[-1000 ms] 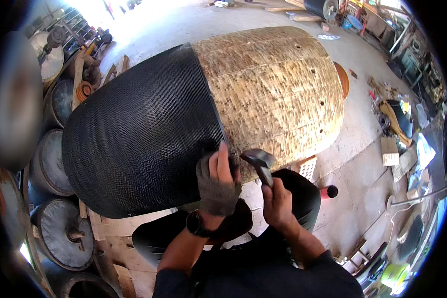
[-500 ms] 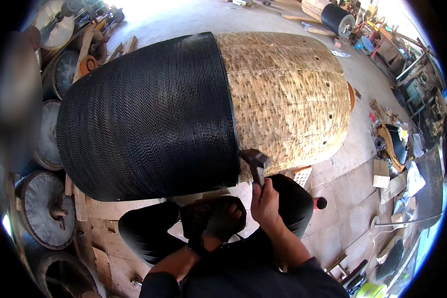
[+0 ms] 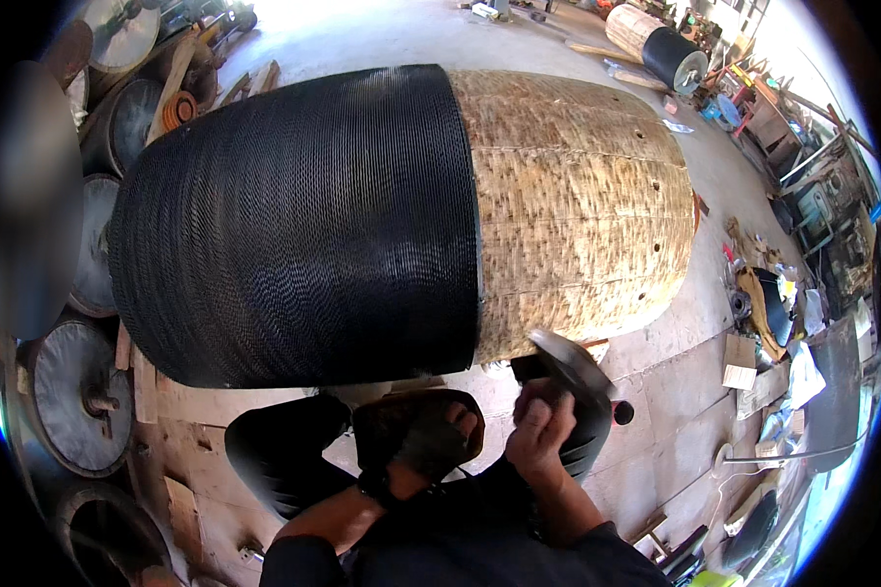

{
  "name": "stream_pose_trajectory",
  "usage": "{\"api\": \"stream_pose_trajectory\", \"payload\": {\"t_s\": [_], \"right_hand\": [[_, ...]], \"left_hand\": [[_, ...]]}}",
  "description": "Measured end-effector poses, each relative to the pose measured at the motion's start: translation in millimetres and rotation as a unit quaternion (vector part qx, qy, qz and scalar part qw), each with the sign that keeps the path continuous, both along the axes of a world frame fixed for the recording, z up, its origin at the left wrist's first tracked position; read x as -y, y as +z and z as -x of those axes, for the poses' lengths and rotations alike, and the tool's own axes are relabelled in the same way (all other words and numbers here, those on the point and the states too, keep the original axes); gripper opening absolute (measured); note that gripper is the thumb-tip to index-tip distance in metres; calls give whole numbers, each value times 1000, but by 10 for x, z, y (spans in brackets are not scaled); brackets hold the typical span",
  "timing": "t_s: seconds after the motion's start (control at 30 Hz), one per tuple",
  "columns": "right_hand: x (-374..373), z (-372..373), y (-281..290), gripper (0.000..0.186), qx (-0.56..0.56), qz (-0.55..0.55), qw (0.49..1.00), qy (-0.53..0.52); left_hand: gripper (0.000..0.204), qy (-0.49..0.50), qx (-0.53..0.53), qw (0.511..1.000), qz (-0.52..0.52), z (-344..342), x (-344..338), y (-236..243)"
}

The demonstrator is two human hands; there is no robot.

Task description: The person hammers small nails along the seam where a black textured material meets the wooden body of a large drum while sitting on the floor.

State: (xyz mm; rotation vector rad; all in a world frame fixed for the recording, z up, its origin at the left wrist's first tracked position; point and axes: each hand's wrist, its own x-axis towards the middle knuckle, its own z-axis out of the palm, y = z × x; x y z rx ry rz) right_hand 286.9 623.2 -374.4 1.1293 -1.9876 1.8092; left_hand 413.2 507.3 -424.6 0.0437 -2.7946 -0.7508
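Observation:
A large wooden drum point(image 3: 578, 196) lies on its side in front of me. Black ridged wrapping point(image 3: 303, 235) covers its left part, and the right part is bare, rough-marked wood with a row of small dark holes. My right hand point(image 3: 538, 430) grips a hammer point(image 3: 576, 364), whose head is raised off the drum near its lower edge and slightly smeared by motion. Between my knees, my left hand point(image 3: 436, 440), in a dark fingerless glove, rests at a dark brown container or pouch point(image 3: 377, 421). Its fingers are curled; whatever they hold is hidden.
Several rollers with metal end discs point(image 3: 78, 396) line the left side. A red cup-like object point(image 3: 622, 412) stands on the floor by my right knee. Cardboard point(image 3: 739, 360), rags and scrap lie to the right. Another part-wrapped drum point(image 3: 671, 57) sits at the far right.
The hammer has lifted away from the seam between black wrapping and bare wood, moving right and toward me with my right hand. My left hand stays at the brown container. The view shifts slightly.

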Motion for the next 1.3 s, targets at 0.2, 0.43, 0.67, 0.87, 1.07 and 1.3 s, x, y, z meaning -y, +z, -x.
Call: {"api": "stream_pose_trajectory", "payload": {"t_s": [0.2, 0.43, 0.67, 0.87, 1.07, 1.3], "right_hand": [[11, 1, 54, 15, 87, -306, 943, -99], [-64, 20, 45, 9, -52, -111, 989, -87], [-28, -7, 24, 14, 50, -147, 985, -74], [-48, 69, -67, 16, 41, -301, 950, -77], [-12, 92, -80, 22, 3, -150, 987, -54], [-158, 102, 62, 19, 41, -151, 987, -29]], "left_hand": [[33, 83, -236, 968, 28, 233, 511, 453], [44, 156, -388, 888, 191, 814, 1467, 929], [45, 181, -378, 878, 231, 915, 1576, 1044], [47, 199, -371, 872, 248, 950, 1595, 1032], [47, 204, -363, 874, 250, 968, 1564, 1077], [46, 218, -376, 849, 300, 1024, 1598, 1045]]}}
